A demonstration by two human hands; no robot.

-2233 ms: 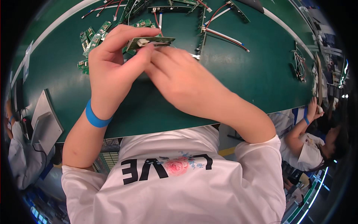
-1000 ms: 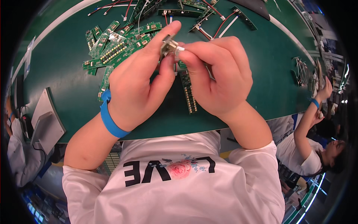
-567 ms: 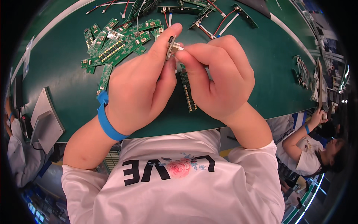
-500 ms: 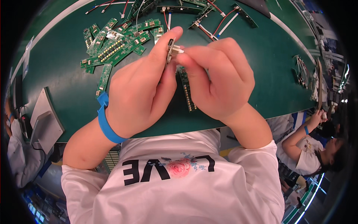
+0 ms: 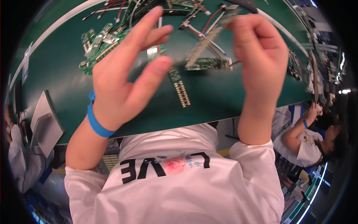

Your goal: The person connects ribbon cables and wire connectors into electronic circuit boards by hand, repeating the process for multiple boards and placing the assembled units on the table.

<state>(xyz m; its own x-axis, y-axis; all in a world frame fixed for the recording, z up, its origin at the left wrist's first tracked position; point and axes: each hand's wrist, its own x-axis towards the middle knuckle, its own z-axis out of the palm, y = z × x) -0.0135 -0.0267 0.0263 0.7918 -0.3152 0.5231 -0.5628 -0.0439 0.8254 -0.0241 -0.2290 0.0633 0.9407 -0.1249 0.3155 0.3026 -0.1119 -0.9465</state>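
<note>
Over the green table, my left hand (image 5: 119, 78) is open, its fingers and thumb spread with nothing between them. A blue band circles that wrist. Up and to the right, my right hand (image 5: 261, 46) pinches the end of a narrow circuit board (image 5: 209, 40), smeared by motion and slanting down to the left. Below its lower end is a green circuit board (image 5: 210, 64) with a wire at its right end; I cannot tell whether the two are joined. Between my hands a strip board (image 5: 180, 89) with rows of pale components lies on the table.
A pile of green circuit boards (image 5: 99, 43) lies left, partly behind my left hand. Red, black and white wires (image 5: 119, 11) and more boards sit along the far side. A wire bundle (image 5: 294, 65) is at the right. A grey stand (image 5: 44, 123) stands left; another person (image 5: 305, 142) is at right.
My hands were together over a small part with a white connector; they have parted. The left has opened and moved left, the right has moved up and right with a board.
</note>
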